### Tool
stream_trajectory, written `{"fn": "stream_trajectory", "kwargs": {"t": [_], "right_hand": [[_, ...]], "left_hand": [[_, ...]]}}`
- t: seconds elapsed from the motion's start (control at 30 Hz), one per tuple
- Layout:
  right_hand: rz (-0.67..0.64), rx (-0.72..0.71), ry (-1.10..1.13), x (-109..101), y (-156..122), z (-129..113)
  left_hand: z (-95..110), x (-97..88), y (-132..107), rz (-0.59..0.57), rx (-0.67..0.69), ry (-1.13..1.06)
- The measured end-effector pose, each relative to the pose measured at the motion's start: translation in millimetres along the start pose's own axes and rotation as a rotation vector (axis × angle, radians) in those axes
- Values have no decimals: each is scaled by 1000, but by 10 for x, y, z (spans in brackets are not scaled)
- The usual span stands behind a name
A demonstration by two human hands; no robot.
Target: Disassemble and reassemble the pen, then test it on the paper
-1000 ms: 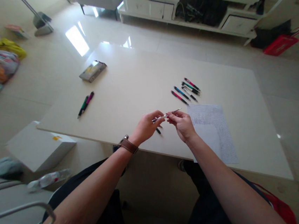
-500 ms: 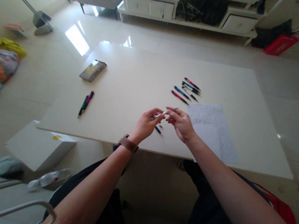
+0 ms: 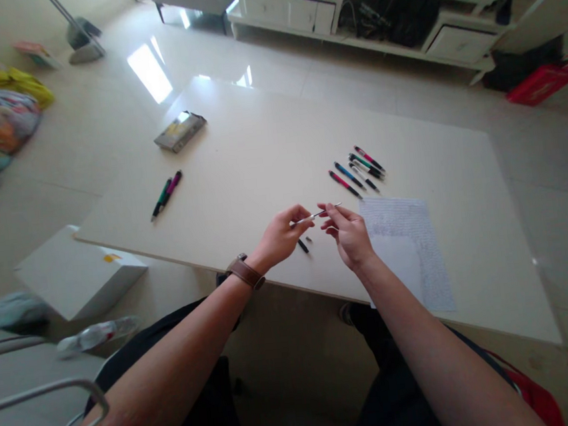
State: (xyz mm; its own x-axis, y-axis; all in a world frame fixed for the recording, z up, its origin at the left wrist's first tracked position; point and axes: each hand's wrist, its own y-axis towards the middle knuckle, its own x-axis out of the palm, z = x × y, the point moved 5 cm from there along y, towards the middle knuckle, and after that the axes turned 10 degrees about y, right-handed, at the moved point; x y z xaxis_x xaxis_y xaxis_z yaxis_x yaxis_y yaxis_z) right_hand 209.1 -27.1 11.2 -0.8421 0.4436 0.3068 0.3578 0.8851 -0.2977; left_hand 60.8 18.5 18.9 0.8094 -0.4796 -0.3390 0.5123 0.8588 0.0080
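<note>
My left hand (image 3: 286, 234) is closed around a slim white-and-dark pen barrel (image 3: 305, 221) above the table's near edge. A thin refill (image 3: 319, 213) sticks out of its right end, and my right hand (image 3: 349, 232) pinches it between thumb and fingers. Whether the refill's left end sits inside the barrel I cannot tell. On the table just below my left fingers lie a black pen piece (image 3: 303, 246), partly hidden, and a small dark tip (image 3: 309, 239).
Several pens (image 3: 345, 184) lie beyond my right hand, near written paper (image 3: 431, 252) with a blank sheet (image 3: 394, 262) over it. Two pens (image 3: 166, 194) and a flat box (image 3: 180, 131) are on the table's left. A white box (image 3: 81, 272) stands beside the table.
My right hand has slid slightly rightward along the refill, and the gap between my two hands is a little wider. The whole view has shifted slightly.
</note>
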Motion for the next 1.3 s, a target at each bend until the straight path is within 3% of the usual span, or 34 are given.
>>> {"fn": "stream_trajectory", "kwargs": {"t": [0.3, 0.7, 0.8, 0.9, 1.03, 1.3], "right_hand": [[-17, -2, -36, 33, 0, 25], [-104, -15, -181, 120, 33, 27], [-149, -35, -351, 150, 79, 34], [-155, -72, -662, 151, 142, 92], [-201, -206, -1020, 186, 217, 217], [-256, -252, -1268, 216, 340, 350]], "left_hand": [[31, -75, -10, 50, -21, 104], [29, -118, -39, 1, -56, 189], [8, -196, -38, 39, -52, 256], [-27, -269, -45, 69, -65, 272], [-46, -331, -80, 63, -96, 231], [60, -477, -170, 28, -116, 269]]}}
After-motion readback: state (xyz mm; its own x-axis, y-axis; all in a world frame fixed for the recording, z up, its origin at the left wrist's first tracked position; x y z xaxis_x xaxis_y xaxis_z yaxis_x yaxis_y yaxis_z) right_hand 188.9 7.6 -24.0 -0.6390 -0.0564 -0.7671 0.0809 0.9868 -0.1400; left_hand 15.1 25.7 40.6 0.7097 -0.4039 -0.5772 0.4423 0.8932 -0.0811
